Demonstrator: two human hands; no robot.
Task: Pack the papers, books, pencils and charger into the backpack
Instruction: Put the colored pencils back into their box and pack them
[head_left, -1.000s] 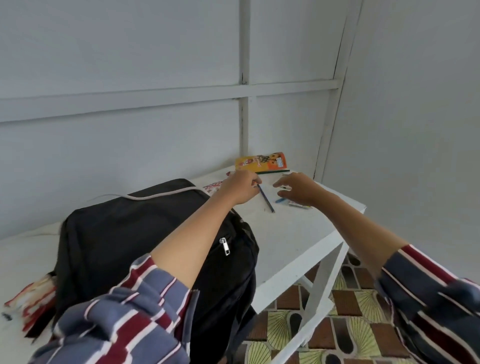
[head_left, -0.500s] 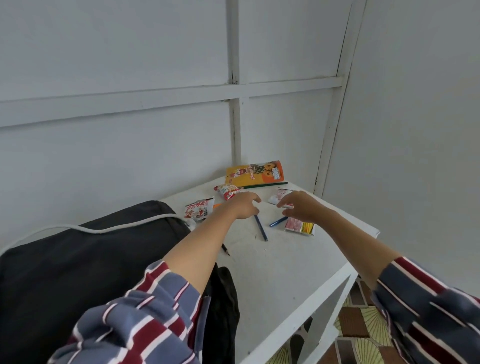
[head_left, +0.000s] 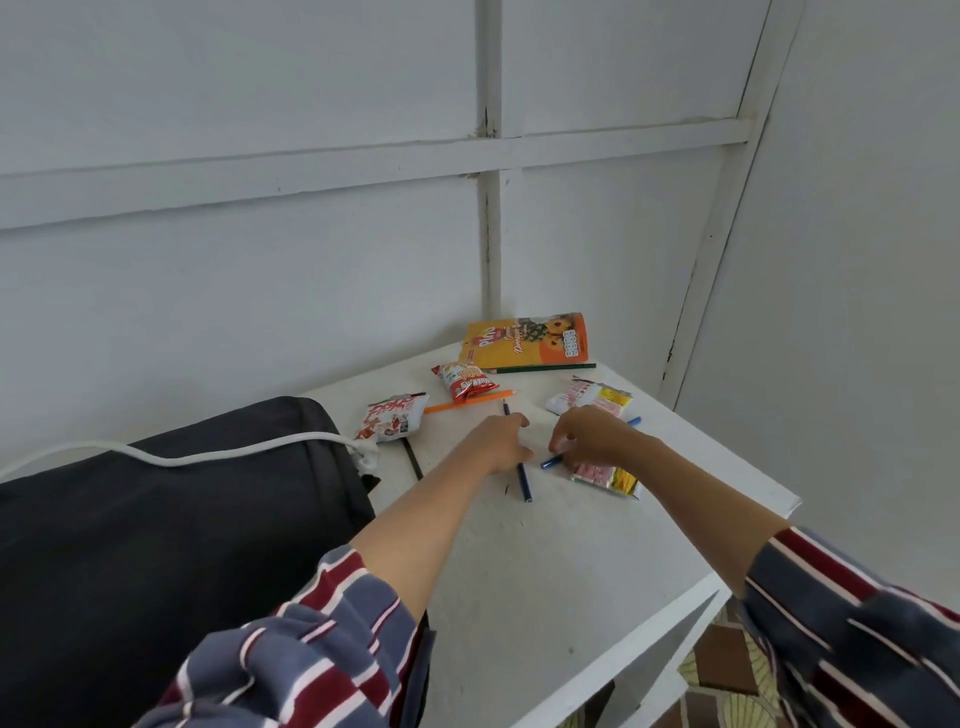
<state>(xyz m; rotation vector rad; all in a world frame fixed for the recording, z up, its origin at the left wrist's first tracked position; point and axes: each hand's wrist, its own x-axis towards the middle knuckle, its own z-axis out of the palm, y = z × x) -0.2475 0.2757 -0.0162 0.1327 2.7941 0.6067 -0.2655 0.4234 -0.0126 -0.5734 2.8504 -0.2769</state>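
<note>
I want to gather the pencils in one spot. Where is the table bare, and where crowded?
Bare: the table's near half, from the dark blue pencil to the front edge, beside the backpack. Also a strip right of the wafer packet. Crowded: the far corner, with packets and pencils around the left hand and right hand.

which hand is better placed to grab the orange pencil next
Left. The left hand is on the side of the orange pencil and closer to it; the right hand is farther, over the light blue pencil.
</note>
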